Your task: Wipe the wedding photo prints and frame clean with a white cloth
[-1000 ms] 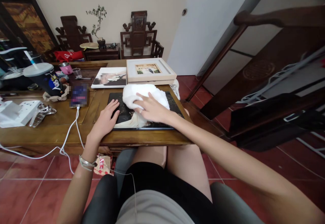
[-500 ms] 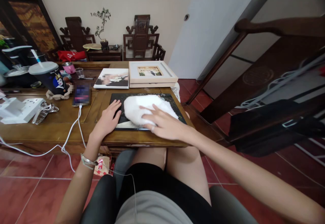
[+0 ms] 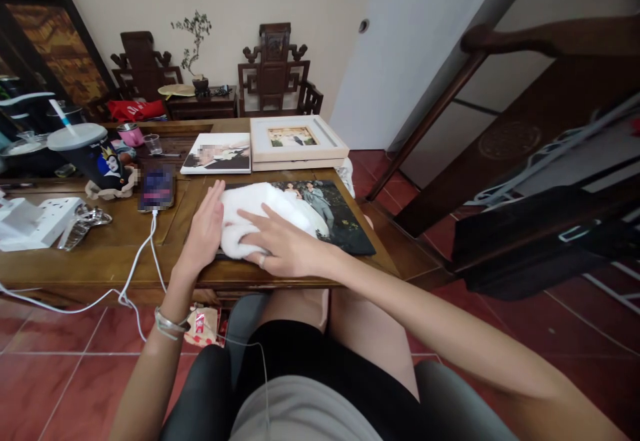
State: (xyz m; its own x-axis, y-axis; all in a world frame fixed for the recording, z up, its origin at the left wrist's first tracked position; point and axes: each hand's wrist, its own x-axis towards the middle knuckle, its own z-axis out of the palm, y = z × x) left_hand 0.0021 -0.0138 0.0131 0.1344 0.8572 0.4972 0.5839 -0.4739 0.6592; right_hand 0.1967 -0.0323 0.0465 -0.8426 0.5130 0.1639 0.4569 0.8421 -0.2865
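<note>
A white fluffy cloth (image 3: 260,201) lies bunched over the left part of a dark photo panel (image 3: 345,221), which rests flat on the wooden table. My right hand (image 3: 287,244) presses down on the cloth, fingers spread and a fold gathered beneath them; a ring shows on one finger. At the panel's left end, my left hand (image 3: 205,224) stands on its edge with fingers stretched out, against the cloth's left side. Two printed figures appear on the panel right of the cloth. Its left part is covered.
Behind the panel sit a white photo print (image 3: 217,154) and a pale framed picture (image 3: 297,141). To the left are a phone (image 3: 156,187) on a white cable, a lidded cup with straw (image 3: 95,154), and a power strip (image 3: 47,224). The table's front edge borders my lap.
My right hand has slid the cloth leftward, uncovering the panel's right side with its printed figures. My left hand has turned from lying flat to upright at the left edge.
</note>
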